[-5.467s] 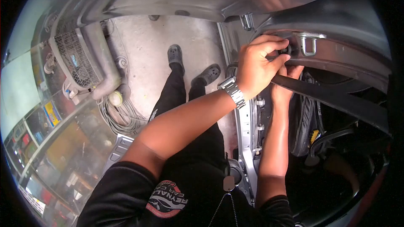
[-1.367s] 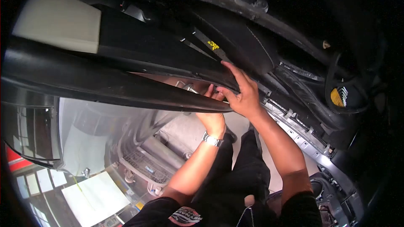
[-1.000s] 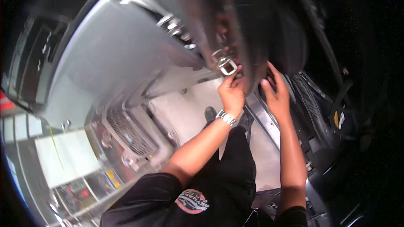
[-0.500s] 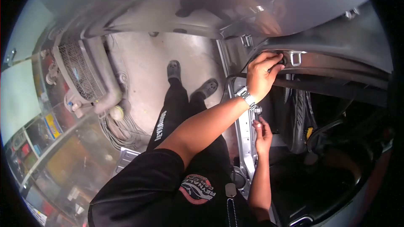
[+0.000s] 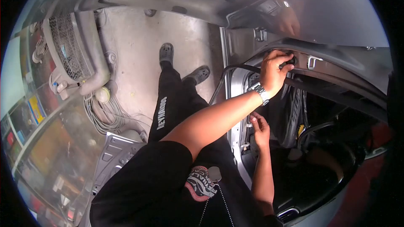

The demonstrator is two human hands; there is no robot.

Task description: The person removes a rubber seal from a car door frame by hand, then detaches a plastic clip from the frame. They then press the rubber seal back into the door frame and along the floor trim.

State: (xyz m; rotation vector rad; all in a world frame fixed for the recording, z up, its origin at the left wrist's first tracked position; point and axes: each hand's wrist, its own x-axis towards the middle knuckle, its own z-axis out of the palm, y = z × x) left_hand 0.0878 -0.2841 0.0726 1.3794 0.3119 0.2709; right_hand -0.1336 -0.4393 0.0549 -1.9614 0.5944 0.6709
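Right hand (image 5: 261,132) now apart from left hand (image 5: 272,75)

Left edge of pale grey concrete floor (image 5: 134,54): grey mesh grille (image 5: 67,46) in rounded surround; coiled grey cable (image 5: 100,121) nearby. Farther left: flat yellow-and-blue box (image 5: 36,109).

A dusty, pale grey floor (image 5: 141,54) spreads out to the left of both hands; on it stand the person's grey left clog (image 5: 166,54) and right clog (image 5: 199,75), the right one nearer the left hand (image 5: 273,73); farther left, well apart from the right hand (image 5: 261,132), lies a loose coil of grey cable (image 5: 107,120); a pale round thing (image 5: 102,95) sits at the coil's edge, its kind unclear.
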